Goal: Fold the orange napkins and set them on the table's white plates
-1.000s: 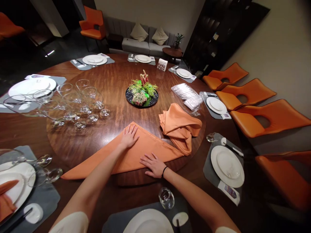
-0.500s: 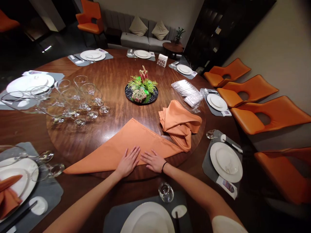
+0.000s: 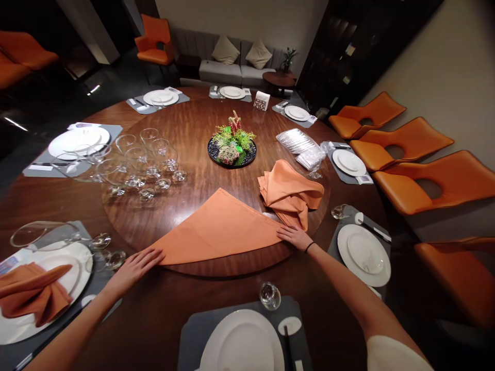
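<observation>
An orange cloth napkin (image 3: 222,226), folded into a wide triangle, lies on the round turntable with its peak pointing away from me. My left hand (image 3: 137,265) rests on its left corner, fingers stretched out flat and covering the tip. At the opposite corner, my right hand (image 3: 294,238) lies with extended fingers on the cloth. Just beyond my right hand is a loose heap of orange napkins (image 3: 290,190). In front of me on the table stand a white plate (image 3: 245,345) and a small glass (image 3: 269,296).
Several stemmed glasses (image 3: 147,159) stand on the turntable's left side. A plant centrepiece (image 3: 232,144) sits in the middle, with plastic-wrapped packets (image 3: 299,147) to its right. At the left, a folded napkin (image 3: 36,291) lies on a plate. Orange chairs (image 3: 436,180) line the right side.
My hands have moved apart from the middle of the napkin's near edge, the left to the left corner and the right to the right corner. The view has shifted slightly.
</observation>
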The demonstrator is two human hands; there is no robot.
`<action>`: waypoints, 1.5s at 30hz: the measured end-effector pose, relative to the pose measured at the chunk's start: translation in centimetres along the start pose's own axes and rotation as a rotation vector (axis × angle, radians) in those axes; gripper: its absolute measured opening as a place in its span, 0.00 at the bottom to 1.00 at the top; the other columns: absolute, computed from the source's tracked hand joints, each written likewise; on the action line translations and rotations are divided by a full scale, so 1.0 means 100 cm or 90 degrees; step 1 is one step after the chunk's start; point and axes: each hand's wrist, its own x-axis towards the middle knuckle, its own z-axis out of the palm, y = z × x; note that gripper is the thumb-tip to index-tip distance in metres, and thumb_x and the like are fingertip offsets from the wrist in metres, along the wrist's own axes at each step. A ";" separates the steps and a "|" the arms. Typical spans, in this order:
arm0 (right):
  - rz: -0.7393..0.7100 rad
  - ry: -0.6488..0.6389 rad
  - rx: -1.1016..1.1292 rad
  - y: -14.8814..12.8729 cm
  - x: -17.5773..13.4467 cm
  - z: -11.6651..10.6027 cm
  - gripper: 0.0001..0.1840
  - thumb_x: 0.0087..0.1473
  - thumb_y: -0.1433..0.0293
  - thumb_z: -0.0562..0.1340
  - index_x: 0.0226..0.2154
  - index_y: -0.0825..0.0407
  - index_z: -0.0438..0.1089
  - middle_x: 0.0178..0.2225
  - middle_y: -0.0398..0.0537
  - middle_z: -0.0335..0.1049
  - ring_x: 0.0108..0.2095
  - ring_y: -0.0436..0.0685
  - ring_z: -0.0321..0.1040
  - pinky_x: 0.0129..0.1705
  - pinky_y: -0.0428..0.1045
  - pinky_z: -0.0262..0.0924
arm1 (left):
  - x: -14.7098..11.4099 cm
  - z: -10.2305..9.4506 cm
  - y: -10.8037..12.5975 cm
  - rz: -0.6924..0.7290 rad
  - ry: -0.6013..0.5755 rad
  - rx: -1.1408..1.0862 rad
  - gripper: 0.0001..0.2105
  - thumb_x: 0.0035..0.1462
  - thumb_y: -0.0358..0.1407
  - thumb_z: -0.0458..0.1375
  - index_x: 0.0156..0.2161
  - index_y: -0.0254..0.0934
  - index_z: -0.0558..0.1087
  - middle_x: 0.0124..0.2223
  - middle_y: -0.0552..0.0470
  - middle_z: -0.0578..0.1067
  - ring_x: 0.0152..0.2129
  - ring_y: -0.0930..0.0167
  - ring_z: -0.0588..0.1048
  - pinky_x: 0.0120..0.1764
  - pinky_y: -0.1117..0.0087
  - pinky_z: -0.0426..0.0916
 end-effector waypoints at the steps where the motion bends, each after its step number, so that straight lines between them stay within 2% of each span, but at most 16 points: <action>1: 0.021 0.010 -0.004 0.002 -0.001 -0.001 0.26 0.63 0.77 0.49 0.60 0.44 0.62 0.60 0.45 0.62 0.63 0.57 0.55 0.60 0.60 0.54 | -0.001 -0.001 -0.002 -0.027 0.004 0.005 0.28 0.57 0.29 0.45 0.60 0.54 0.65 0.62 0.53 0.68 0.58 0.61 0.66 0.55 0.56 0.62; 3: 0.056 0.026 -0.006 0.004 -0.003 -0.003 0.25 0.62 0.78 0.49 0.57 0.44 0.65 0.59 0.46 0.65 0.62 0.57 0.58 0.57 0.59 0.58 | -0.002 -0.003 -0.007 -0.073 0.008 0.012 0.26 0.55 0.27 0.45 0.54 0.52 0.73 0.56 0.49 0.74 0.51 0.59 0.71 0.50 0.55 0.66; 6: 0.074 0.036 0.002 0.004 -0.016 -0.011 0.26 0.61 0.78 0.49 0.57 0.44 0.66 0.58 0.45 0.66 0.61 0.56 0.60 0.57 0.58 0.59 | -0.009 -0.003 -0.012 -0.098 0.019 0.005 0.24 0.54 0.25 0.45 0.48 0.47 0.76 0.52 0.46 0.76 0.46 0.59 0.73 0.48 0.57 0.67; 13: 0.081 0.080 0.002 -0.009 -0.059 -0.024 0.27 0.57 0.81 0.50 0.52 0.44 0.71 0.54 0.44 0.71 0.57 0.56 0.64 0.55 0.58 0.59 | -0.044 0.000 0.000 -0.094 0.031 0.025 0.17 0.57 0.30 0.47 0.43 0.44 0.77 0.49 0.45 0.77 0.45 0.59 0.73 0.48 0.57 0.66; 18: 0.082 0.122 0.044 -0.019 -0.054 -0.029 0.18 0.58 0.77 0.53 0.43 0.47 0.75 0.46 0.46 0.76 0.51 0.56 0.70 0.51 0.56 0.62 | -0.053 0.005 0.019 -0.088 0.088 -0.041 0.13 0.59 0.38 0.51 0.44 0.41 0.75 0.52 0.47 0.76 0.50 0.58 0.71 0.44 0.58 0.69; 21: 0.131 0.171 0.156 -0.028 -0.032 -0.049 0.13 0.55 0.74 0.55 0.35 0.49 0.75 0.39 0.48 0.77 0.43 0.55 0.73 0.48 0.53 0.65 | -0.047 -0.012 0.028 -0.073 0.145 -0.179 0.10 0.59 0.39 0.52 0.41 0.40 0.74 0.44 0.48 0.79 0.44 0.63 0.74 0.44 0.62 0.70; 23: 0.172 0.210 0.297 -0.035 -0.011 -0.071 0.10 0.54 0.72 0.57 0.34 0.51 0.74 0.36 0.49 0.76 0.39 0.55 0.73 0.45 0.51 0.67 | -0.034 -0.041 0.039 -0.111 0.187 -0.300 0.09 0.58 0.41 0.54 0.40 0.40 0.72 0.40 0.49 0.78 0.39 0.65 0.76 0.42 0.66 0.72; 26: 0.177 0.245 0.536 -0.049 0.037 -0.109 0.10 0.52 0.67 0.62 0.38 0.53 0.72 0.38 0.50 0.75 0.39 0.55 0.74 0.43 0.50 0.69 | 0.006 -0.104 0.064 -0.200 0.226 -0.470 0.16 0.53 0.45 0.61 0.43 0.39 0.68 0.38 0.51 0.78 0.34 0.67 0.77 0.39 0.68 0.72; 28: 0.143 0.244 0.644 -0.058 0.080 -0.129 0.15 0.49 0.65 0.65 0.40 0.53 0.70 0.40 0.50 0.74 0.40 0.55 0.74 0.44 0.50 0.69 | 0.051 -0.144 0.083 -0.202 0.228 -0.577 0.22 0.49 0.45 0.64 0.47 0.39 0.66 0.33 0.54 0.76 0.31 0.68 0.77 0.37 0.68 0.72; 30: 0.113 0.237 0.704 -0.065 0.129 -0.137 0.18 0.47 0.64 0.67 0.41 0.53 0.70 0.41 0.50 0.74 0.41 0.54 0.73 0.45 0.49 0.68 | 0.109 -0.168 0.100 -0.155 0.158 -0.654 0.25 0.48 0.45 0.65 0.50 0.38 0.67 0.29 0.57 0.75 0.27 0.70 0.75 0.35 0.69 0.71; 31: 0.105 0.238 0.719 -0.068 0.154 -0.136 0.18 0.47 0.64 0.68 0.41 0.53 0.71 0.41 0.49 0.75 0.41 0.54 0.73 0.45 0.49 0.68 | 0.140 -0.172 0.107 -0.139 0.134 -0.680 0.24 0.48 0.46 0.64 0.48 0.37 0.69 0.32 0.55 0.76 0.30 0.70 0.75 0.36 0.69 0.71; 33: 0.115 0.246 0.702 -0.071 0.201 -0.124 0.17 0.47 0.64 0.67 0.40 0.54 0.72 0.39 0.49 0.75 0.40 0.53 0.73 0.45 0.49 0.67 | 0.202 -0.164 0.116 -0.119 0.097 -0.684 0.17 0.48 0.46 0.63 0.39 0.35 0.72 0.35 0.52 0.77 0.32 0.69 0.75 0.35 0.70 0.69; 35: 0.167 0.247 0.628 -0.071 0.240 -0.102 0.14 0.47 0.67 0.67 0.37 0.56 0.73 0.36 0.48 0.76 0.38 0.53 0.72 0.44 0.49 0.66 | 0.254 -0.139 0.118 -0.165 0.098 -0.617 0.14 0.49 0.45 0.61 0.32 0.34 0.72 0.31 0.52 0.76 0.29 0.70 0.73 0.32 0.71 0.65; 37: 0.242 0.232 0.534 -0.070 0.268 -0.076 0.10 0.47 0.69 0.66 0.35 0.56 0.74 0.34 0.48 0.76 0.36 0.53 0.71 0.42 0.48 0.65 | 0.292 -0.109 0.116 -0.223 0.118 -0.539 0.12 0.49 0.43 0.60 0.27 0.35 0.71 0.26 0.53 0.74 0.25 0.70 0.71 0.29 0.72 0.61; 41: 0.326 0.213 0.441 -0.065 0.298 -0.033 0.08 0.48 0.69 0.67 0.34 0.55 0.75 0.33 0.48 0.76 0.34 0.54 0.70 0.40 0.48 0.63 | 0.325 -0.062 0.105 -0.284 0.160 -0.481 0.12 0.51 0.41 0.58 0.23 0.36 0.66 0.23 0.53 0.69 0.22 0.71 0.66 0.27 0.71 0.54; 45: 0.339 0.228 0.418 -0.062 0.312 -0.015 0.08 0.49 0.67 0.67 0.33 0.53 0.76 0.35 0.49 0.77 0.34 0.55 0.69 0.40 0.49 0.62 | 0.327 -0.044 0.096 -0.313 0.192 -0.456 0.13 0.57 0.43 0.53 0.27 0.37 0.65 0.25 0.53 0.69 0.23 0.71 0.65 0.27 0.71 0.54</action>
